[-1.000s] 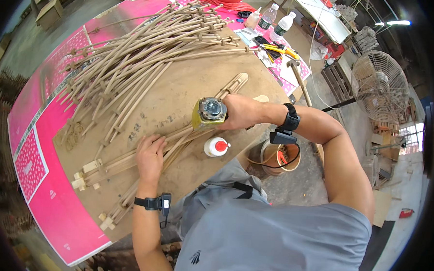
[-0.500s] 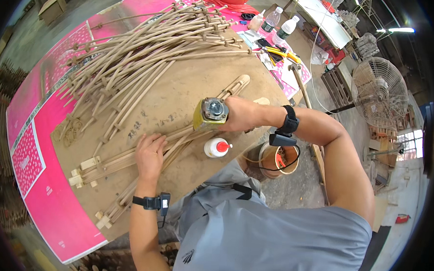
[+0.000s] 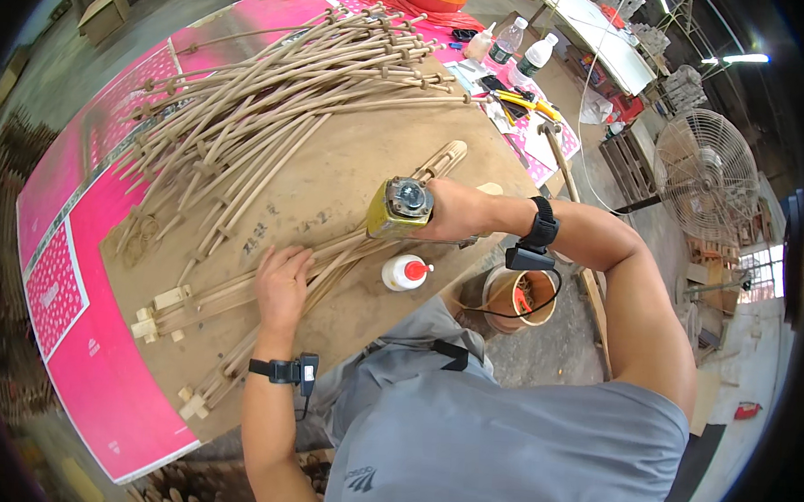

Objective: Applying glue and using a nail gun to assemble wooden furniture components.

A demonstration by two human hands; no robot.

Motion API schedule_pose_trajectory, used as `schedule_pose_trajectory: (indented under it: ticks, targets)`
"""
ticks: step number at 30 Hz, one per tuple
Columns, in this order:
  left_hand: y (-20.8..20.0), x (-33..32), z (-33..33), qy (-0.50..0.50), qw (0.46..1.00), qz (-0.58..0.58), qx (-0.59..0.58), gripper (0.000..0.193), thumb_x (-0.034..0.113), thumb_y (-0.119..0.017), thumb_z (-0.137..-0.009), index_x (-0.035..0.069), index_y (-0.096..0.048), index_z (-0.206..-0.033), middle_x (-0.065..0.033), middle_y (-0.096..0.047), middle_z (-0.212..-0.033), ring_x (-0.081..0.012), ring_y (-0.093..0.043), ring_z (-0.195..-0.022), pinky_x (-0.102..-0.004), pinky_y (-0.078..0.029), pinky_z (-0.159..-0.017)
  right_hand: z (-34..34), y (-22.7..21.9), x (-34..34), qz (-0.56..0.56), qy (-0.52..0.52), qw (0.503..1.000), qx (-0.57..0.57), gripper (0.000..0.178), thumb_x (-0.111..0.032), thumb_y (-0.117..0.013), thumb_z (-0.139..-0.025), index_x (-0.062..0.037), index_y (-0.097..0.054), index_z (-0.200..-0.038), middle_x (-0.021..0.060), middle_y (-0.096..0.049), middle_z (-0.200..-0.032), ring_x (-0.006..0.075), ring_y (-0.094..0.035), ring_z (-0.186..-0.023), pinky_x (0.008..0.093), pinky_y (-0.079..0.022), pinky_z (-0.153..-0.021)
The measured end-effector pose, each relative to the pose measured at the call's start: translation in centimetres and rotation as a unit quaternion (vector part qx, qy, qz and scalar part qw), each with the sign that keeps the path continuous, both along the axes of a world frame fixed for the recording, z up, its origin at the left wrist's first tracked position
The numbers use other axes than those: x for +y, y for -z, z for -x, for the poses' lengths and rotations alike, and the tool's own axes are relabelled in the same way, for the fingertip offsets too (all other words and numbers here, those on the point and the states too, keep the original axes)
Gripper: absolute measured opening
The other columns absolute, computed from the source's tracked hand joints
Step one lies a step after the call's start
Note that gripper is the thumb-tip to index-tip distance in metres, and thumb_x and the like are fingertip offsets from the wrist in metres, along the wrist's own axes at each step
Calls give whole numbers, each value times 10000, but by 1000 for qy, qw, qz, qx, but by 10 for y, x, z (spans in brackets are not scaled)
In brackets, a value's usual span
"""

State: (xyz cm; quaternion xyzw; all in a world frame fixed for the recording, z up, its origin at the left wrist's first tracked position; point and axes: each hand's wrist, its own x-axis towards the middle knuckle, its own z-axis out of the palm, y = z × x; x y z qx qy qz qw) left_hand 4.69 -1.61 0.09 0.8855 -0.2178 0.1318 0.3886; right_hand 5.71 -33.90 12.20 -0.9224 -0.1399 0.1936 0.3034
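My right hand point(image 3: 458, 210) is closed around a yellow-green power tool point(image 3: 387, 220) with a round metal cap, which looks like a nail gun. It stands over a long assembly of thin wooden sticks point(image 3: 225, 290) lying aslant on the brown board point(image 3: 353, 150). The tool's lower end is hidden. My left hand point(image 3: 281, 286) rests on these sticks with its fingers stretched out and slightly spread. Small pale wooden blocks point(image 3: 147, 323) sit at the near-left end of the sticks. Between my hands and my body stands a white squeeze bottle point(image 3: 401, 272) with a red cap.
A large pile of wooden rods point(image 3: 274, 102) covers the table's far left. Bottles point(image 3: 508, 40) and yellow-handled tools point(image 3: 527, 100) are at the far right. A bucket point(image 3: 534, 303) stands beside my right leg; a fan point(image 3: 706, 166) is further right. Another stick bundle point(image 3: 200, 400) lies nearer me.
The power tool in my right hand has shifted very slightly right within the picture, along with the whole scene. My left hand stays on the sticks.
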Motion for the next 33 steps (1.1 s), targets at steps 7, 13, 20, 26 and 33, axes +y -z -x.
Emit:
schedule_pose_trajectory:
  ticks: [7,13,20,26,33]
  targets:
    - [1,1,-1,4,1000,-4,10,137,110,-738,-876,33,-789,-978,-132,-746,-997,-320,-690,-982,-468,-477,-1084,2,-1,-1,47,3,999,10,392,-327,-802,-775,19,-715,-936,246,-717,-845,400,-707,-805,451,-584,-745]
    - [-3,0,-1,8,1000,-12,12,140,96,-729,-877,21,-786,-980,-145,-746,-1005,-324,-690,-981,-463,-470,-1090,5,-3,1,76,7,997,15,352,-312,-792,-801,0,-718,-947,230,-725,-852,392,-710,-802,448,-583,-730]
    - [-4,1,-1,15,999,-27,9,141,97,-717,-888,17,-780,-984,-136,-742,-992,-319,-687,-971,-456,-473,-1085,12,-19,8,83,35,995,42,408,-359,-771,-818,22,-709,-949,250,-709,-826,409,-694,-772,458,-575,-719]
    - [-8,-1,0,9,999,-26,24,135,110,-708,-907,38,-782,-994,-113,-741,-1013,-310,-675,-1000,-446,-464,-1095,23,4,-32,-107,71,989,-78,373,-296,-789,-832,-7,-717,-1056,207,-730,-890,315,-704,-814,415,-561,-794]
    - [-7,1,1,26,998,-55,10,159,148,-680,-943,53,-777,-1025,-108,-739,-1051,-325,-654,-1039,-447,-461,-1080,42,-26,-117,31,253,964,-78,360,-202,-725,-831,44,-685,-1090,239,-722,-909,354,-705,-870,420,-550,-824]
